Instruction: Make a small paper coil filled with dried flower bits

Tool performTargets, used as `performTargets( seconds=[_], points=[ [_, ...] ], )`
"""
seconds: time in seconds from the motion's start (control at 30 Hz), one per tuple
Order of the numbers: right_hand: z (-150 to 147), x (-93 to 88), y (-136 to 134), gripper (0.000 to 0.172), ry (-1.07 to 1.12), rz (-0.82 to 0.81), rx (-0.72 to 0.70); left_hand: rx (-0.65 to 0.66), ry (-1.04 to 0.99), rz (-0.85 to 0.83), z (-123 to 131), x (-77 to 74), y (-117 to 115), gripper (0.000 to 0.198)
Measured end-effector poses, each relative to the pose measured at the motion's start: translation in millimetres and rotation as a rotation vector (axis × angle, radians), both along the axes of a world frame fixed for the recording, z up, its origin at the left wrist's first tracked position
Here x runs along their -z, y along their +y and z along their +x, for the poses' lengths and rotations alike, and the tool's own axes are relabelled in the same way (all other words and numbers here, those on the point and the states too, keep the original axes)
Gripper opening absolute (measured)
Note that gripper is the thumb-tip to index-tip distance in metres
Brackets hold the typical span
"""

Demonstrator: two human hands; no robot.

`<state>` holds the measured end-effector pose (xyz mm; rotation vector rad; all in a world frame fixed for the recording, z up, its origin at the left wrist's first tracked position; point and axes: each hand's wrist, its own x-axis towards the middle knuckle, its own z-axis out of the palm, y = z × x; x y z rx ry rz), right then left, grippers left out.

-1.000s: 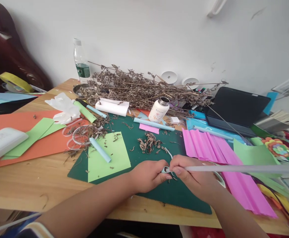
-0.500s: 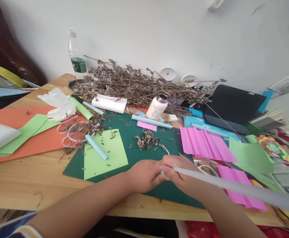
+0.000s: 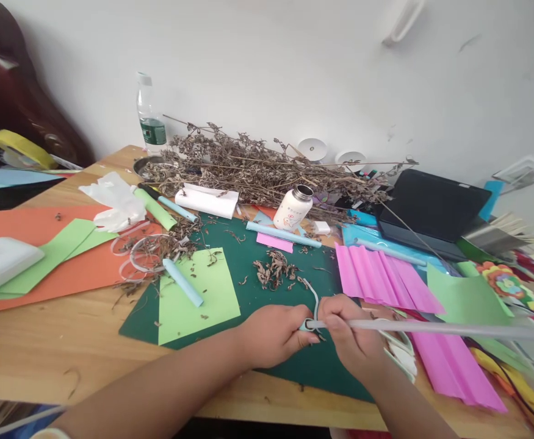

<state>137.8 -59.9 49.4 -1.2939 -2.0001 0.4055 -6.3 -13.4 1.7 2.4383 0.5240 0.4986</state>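
My left hand point(image 3: 271, 334) is closed around a light blue paper tube point(image 3: 304, 327), most of it hidden by the fingers. The tube's open end faces right. In my right hand point(image 3: 353, 341) is a long, translucent whitish rod point(image 3: 431, 330), pinched between thumb and fingers and running off to the right. The rod's tip is at the tube's mouth; how far in it sits I cannot tell. A thin pale strip point(image 3: 314, 294) curls up between the hands. Beneath them lies a dark green mat point(image 3: 230, 241), with a small heap of dried leaves point(image 3: 273, 270) beyond.
Light green paper point(image 3: 198, 320) and a blue paper tube point(image 3: 183, 282) lie to the left. Pink crepe paper point(image 3: 381, 277) and scissors point(image 3: 401, 353) are at right. A white flask point(image 3: 292, 210) stands before a pile of dried plants point(image 3: 248, 161). A black tablet point(image 3: 431, 210) leans behind.
My hands have drawn slightly apart, so the tube's open end and the rod's tip now show. The rod has turned closer to level. The whole scene sits slightly lower in view.
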Motion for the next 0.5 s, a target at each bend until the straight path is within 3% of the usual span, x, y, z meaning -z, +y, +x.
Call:
performTargets(
  seconds=[0.2,0.37,0.5],
  points=[
    [-10.7,-15.6,4.9,0.018,-0.312,0.113,-0.040,-0.014,-0.018,0.035,-1.5,2.9,-2.0,0.039],
    [-10.9,-2.0,7.4,0.013,-0.158,0.165,-0.144,-0.007,-0.025,0.030,-0.2,4.6,-2.1,0.037],
    [-1.5,6.9,2.8,0.012,-0.008,0.118,-0.048,0.000,-0.028,0.010,-0.5,1.7,-0.1,0.037]
  ],
)
